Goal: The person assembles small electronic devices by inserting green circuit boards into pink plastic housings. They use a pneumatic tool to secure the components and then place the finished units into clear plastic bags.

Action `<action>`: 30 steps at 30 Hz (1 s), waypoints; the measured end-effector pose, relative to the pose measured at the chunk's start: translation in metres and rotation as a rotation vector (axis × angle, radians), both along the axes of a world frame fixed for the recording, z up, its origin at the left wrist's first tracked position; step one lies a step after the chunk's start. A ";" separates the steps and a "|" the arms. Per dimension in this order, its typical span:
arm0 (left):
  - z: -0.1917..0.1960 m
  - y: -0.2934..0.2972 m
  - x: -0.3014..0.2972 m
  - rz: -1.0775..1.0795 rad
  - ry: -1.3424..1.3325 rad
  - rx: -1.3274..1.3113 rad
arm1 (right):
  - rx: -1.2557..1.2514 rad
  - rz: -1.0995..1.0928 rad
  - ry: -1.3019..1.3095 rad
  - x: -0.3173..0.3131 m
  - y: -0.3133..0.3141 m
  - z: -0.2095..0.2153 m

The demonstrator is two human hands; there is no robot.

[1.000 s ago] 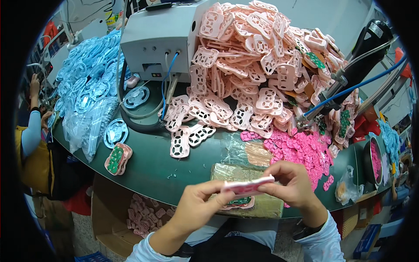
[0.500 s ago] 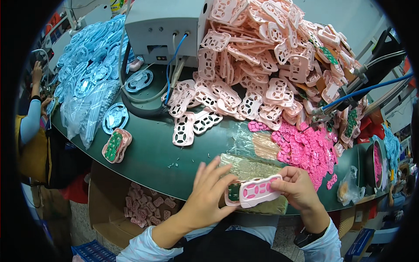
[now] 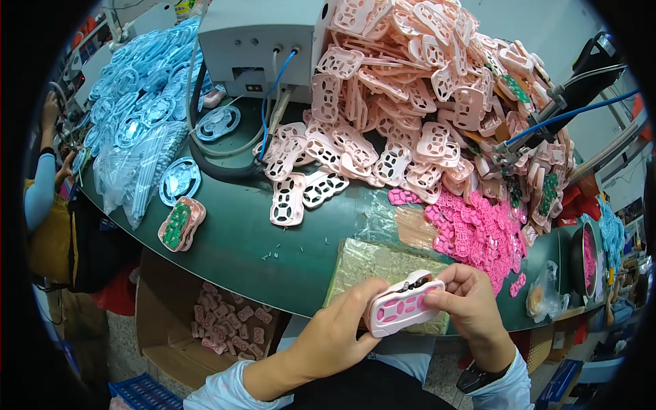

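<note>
Between my two hands is a pale pink plastic casing [image 3: 404, 311] with bright pink button pads in its openings, held tilted over the front edge of the table. My left hand [image 3: 340, 320] grips its left end, and the thumb and fingers of my right hand [image 3: 473, 301] pinch the right end. Dark small parts show in a gap along the casing's upper edge; I cannot make out what they are. Beneath it lies a yellowish wrapped slab [image 3: 359, 263]. Farther left on the table rests another pink casing stack with a green circuit board [image 3: 179, 224].
Pale pink casings [image 3: 403, 96] form a high heap behind, with bright pink button pads [image 3: 471, 232] in front. Blue plastic parts [image 3: 137, 109] and a grey machine box [image 3: 256, 51] stand back left. Below is a cardboard box [image 3: 160, 335]. Another person's arm [image 3: 44, 181] appears far left.
The casing's two parts, earlier offset with green circuit board showing at the left, now sit together. My left hand has moved from spread fingers to gripping the left end; the casing is tilted more.
</note>
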State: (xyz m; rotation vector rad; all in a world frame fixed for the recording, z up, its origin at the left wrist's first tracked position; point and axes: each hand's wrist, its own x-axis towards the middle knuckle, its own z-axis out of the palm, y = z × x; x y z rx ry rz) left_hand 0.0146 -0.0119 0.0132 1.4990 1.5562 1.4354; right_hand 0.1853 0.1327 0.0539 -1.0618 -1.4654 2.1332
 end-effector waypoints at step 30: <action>0.016 -0.019 -0.003 -0.199 -0.819 -0.262 | 0.861 0.209 0.066 0.005 -0.009 0.001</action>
